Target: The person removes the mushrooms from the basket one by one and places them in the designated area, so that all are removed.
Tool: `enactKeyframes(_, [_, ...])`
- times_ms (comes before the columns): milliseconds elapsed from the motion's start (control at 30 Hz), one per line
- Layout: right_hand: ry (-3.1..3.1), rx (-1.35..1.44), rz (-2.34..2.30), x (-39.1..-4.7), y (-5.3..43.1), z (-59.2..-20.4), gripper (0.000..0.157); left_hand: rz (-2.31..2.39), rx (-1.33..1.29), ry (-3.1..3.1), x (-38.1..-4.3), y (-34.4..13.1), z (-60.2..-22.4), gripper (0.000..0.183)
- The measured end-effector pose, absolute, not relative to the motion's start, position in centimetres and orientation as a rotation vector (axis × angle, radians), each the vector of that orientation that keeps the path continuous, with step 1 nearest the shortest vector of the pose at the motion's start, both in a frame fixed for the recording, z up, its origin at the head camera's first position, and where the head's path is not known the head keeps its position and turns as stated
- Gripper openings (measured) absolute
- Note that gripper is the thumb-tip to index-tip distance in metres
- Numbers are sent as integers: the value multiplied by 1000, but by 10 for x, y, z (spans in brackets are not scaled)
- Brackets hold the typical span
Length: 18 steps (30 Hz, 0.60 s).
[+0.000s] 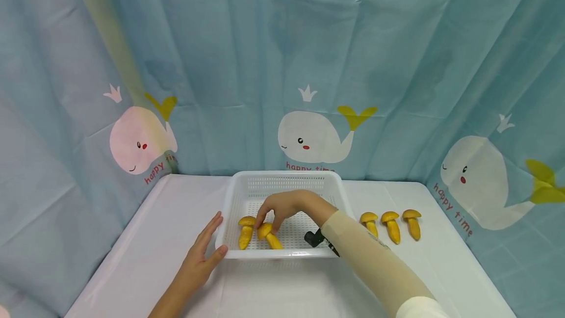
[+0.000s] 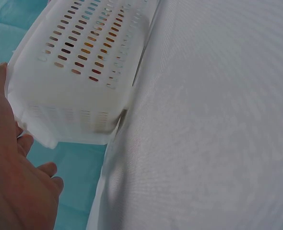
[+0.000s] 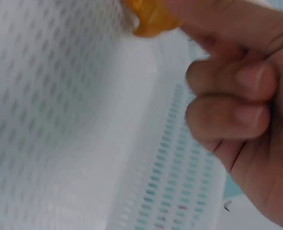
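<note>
A white plastic basket (image 1: 282, 254) with slotted walls stands on the table. Inside it, at the left, one yellow mushroom (image 1: 245, 237) lies with its cap toward the back. Just right of that, my right hand (image 1: 284, 205) pinches a second yellow mushroom (image 1: 273, 242) by its cap, low over the basket floor. In the right wrist view only a blurred part of this yellow mushroom (image 3: 153, 19) shows beside the fingers. My left hand (image 1: 198, 261) is at the basket's left front corner, fingers extended, thumb touching the rim; the left wrist view shows this hand (image 2: 19, 163) beside the basket wall (image 2: 69, 91).
Right of the basket, three more yellow mushrooms stand in a row: one (image 1: 372, 225) partly behind my right forearm, one (image 1: 392, 227) in the middle and one (image 1: 412, 225) outermost. A blue whale-print curtain (image 1: 247, 131) hangs behind the white table (image 1: 282, 293).
</note>
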State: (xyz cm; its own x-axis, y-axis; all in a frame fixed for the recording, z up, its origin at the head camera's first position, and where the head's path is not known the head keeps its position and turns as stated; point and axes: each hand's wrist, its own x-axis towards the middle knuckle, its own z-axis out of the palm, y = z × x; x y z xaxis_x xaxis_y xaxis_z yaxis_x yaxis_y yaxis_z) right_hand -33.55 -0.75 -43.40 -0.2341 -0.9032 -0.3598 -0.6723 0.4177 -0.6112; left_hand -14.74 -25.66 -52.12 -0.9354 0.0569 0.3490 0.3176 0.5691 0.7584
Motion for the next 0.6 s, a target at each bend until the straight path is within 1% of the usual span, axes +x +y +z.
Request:
enactKeyframes(300, [2193, -1311, -622, -328, 17, -403, 40, -1350, -303, -2514, -145, -259, -519, 74])
enactKeyframes(600, [2297, -1327, -824, -306, 39, -384, 39, -1344, -310, -2526, -145, -256, -517, 75])
